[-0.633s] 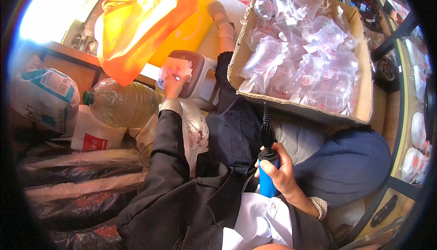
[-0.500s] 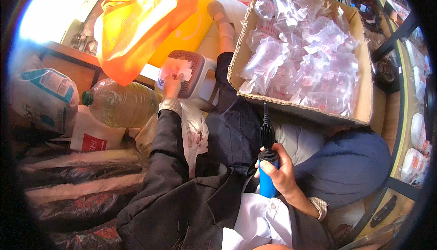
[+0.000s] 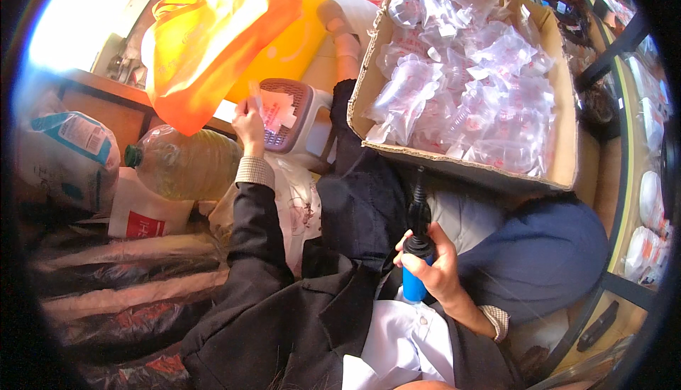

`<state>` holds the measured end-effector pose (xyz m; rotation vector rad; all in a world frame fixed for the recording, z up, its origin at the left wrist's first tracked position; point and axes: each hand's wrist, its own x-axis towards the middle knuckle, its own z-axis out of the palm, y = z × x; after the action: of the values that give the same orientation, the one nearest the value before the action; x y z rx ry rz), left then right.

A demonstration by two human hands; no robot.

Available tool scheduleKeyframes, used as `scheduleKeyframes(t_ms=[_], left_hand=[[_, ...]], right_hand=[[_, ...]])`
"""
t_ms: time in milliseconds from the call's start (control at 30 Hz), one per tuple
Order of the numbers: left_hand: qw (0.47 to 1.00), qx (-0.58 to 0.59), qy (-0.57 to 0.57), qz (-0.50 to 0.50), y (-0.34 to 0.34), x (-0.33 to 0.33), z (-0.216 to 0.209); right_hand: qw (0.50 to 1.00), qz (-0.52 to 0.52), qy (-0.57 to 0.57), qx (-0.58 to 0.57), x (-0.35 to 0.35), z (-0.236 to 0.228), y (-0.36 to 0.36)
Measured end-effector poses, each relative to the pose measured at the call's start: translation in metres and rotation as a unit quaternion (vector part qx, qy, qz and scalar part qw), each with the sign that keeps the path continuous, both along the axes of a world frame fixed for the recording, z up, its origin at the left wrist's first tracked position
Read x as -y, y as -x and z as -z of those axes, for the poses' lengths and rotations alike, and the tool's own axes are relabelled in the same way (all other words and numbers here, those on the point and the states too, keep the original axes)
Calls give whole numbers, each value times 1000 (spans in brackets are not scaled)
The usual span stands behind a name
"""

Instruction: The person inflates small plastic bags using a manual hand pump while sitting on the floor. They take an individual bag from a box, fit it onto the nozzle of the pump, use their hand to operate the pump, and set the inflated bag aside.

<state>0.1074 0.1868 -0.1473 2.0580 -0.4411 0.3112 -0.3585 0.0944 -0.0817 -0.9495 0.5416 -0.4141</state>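
My right hand (image 3: 436,266) is wrapped round a blue hand pump (image 3: 414,287) with a black ribbed collar, its dark tapered nozzle pointing up and away from me. At the left, my left hand (image 3: 248,124) pinches a thin pale paper slip (image 3: 255,92), seen nearly edge-on and slightly blurred. Close to its fingers, several pale slips with red print (image 3: 279,111) lie on a purple perforated top (image 3: 301,99) over a white base. Beyond the pump stands an open cardboard box (image 3: 454,160), full of clear plastic packets with red print (image 3: 489,99).
Left of my arm lie a large clear bottle (image 3: 188,163) with a green cap and a white-and-blue package (image 3: 71,152). An orange bag (image 3: 206,42) is behind the purple top. Shelves (image 3: 621,127) with packaged goods run along the right. Dark plastic-wrapped bundles (image 3: 135,283) lie lower left.
My left hand has drawn back toward me and left, off the pile of slips, with one slip between its fingers. The pump in my right hand has tilted slightly.
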Motion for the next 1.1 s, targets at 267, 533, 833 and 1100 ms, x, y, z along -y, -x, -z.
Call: scheduleKeyframes(t_ms=[267, 533, 833, 1100], left_hand=[[848, -34, 40, 528, 225, 76, -160], [705, -268, -1, 656, 314, 83, -130], [787, -181, 29, 589, 324, 80, -116], [797, -61, 21, 601, 327, 92, -128]], right_hand=[[997, 72, 14, 36, 18, -12, 8], [984, 151, 25, 90, 28, -19, 21], [980, 191, -36, 38, 26, -26, 19], [988, 133, -42, 65, 30, -17, 24]])
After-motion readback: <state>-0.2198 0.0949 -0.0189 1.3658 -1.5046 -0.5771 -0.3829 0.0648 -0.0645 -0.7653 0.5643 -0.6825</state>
